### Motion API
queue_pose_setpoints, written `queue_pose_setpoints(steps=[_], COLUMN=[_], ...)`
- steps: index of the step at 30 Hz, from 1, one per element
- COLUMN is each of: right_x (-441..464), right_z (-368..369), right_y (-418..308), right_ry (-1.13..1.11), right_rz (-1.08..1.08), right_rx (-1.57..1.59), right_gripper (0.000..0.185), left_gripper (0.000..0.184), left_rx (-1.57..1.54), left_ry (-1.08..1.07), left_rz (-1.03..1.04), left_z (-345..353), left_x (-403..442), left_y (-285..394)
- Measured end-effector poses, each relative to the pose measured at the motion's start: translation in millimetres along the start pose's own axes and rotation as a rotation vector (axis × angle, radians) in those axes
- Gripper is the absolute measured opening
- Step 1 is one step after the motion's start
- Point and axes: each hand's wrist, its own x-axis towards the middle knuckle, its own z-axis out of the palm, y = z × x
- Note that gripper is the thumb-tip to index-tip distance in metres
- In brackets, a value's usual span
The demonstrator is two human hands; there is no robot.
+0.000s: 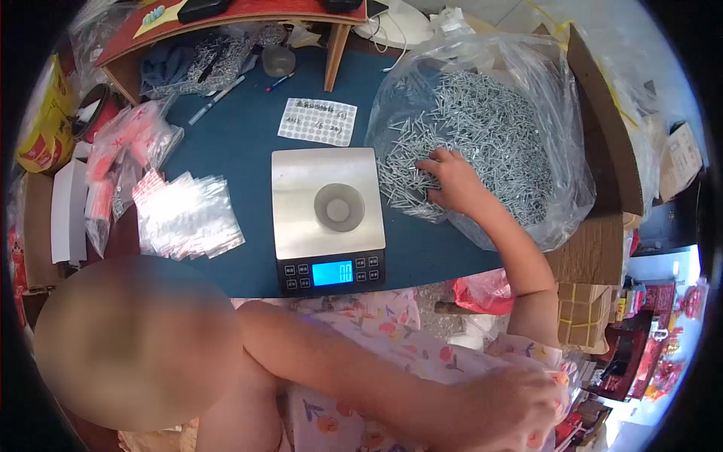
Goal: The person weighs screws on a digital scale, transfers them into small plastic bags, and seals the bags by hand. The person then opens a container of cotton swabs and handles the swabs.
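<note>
My right hand (456, 183) touches the loose silver nails or screws (493, 128) near the left edge of the clear plastic bag (568, 162); thumb and fingers are bent but apart, nothing visibly held. My left hand (516, 407) lies low at the right against the floral clothing (392, 309), its fingers blurred. Left of the bag stands a scale (294, 196) with a small round cup (339, 207) on its steel plate; the lit display (332, 273) reads 0.0. Clear zip bags (192, 218) lie fanned out left of the scale.
Behind the scale lies a sheet of round stickers (318, 121). A red-topped wooden stand (226, 22) is at the back left, with pens (218, 98) by it. Pink-marked bags (124, 143) lie at the left. A cardboard box (610, 128) surrounds the nail bag's right side.
</note>
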Motion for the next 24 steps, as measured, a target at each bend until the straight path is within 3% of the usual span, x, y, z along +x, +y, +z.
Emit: queue_pose_setpoints(steps=[2,3,5,7,10,12,14,16,19,24], right_x=[0.8,0.5,0.0,0.1,-0.7,-0.1,-1.2,-2.0,-1.8,-1.9], right_z=[0.1,0.6,-0.8,-1.8,0.2,-0.6,-1.8,-1.1,-0.4,-4.8], right_y=[-0.7,-0.8,-1.2,-1.8,-1.3,-1.4,-3.3,-3.2,-2.3,-6.9], right_ry=[-0.015,-0.011,0.001,-0.004,-0.007,-0.003,0.002,0.014,0.02,-0.017], right_rz=[0.009,0.002,-0.014,-0.008,-0.01,-0.011,-0.007,-0.015,-0.018,0.035], right_rx=[-0.017,-0.014,-0.011,-0.015,-0.022,-0.029,-0.034,-0.03,-0.027,-0.037], right_gripper=[0.059,0.059,0.06,0.06,0.059,0.059,0.058,0.058,0.058,0.057], left_gripper=[0.038,0.039,0.038,0.035,0.028,0.023,0.021,0.024,0.024,0.02], left_rx=[0.158,0.209,0.058,-0.35,-0.462,-0.255,-0.22,-0.363,-0.547,-0.419], left_ry=[0.061,-0.011,-0.197,-0.422,-0.16,-0.113,-0.074,-0.037,-0.139,-0.067], left_rz=[-0.087,-0.182,-0.332,-0.437,-0.515,-0.188,-0.189,-0.524,-0.602,-0.391], left_z=[-8.5,-11.9,-15.5,-21.1,-20.3,-23.4,-23.5,-21.2,-18.8,-10.7], left_x=[-12.4,-18.3,-21.6,-20.6,-21.7,-25.6,-27.9,-30.3,-33.8,-37.2], left_y=[4.8,12.9,18.0,17.6,24.8,9.0,5.6,14.1,7.3,0.5])
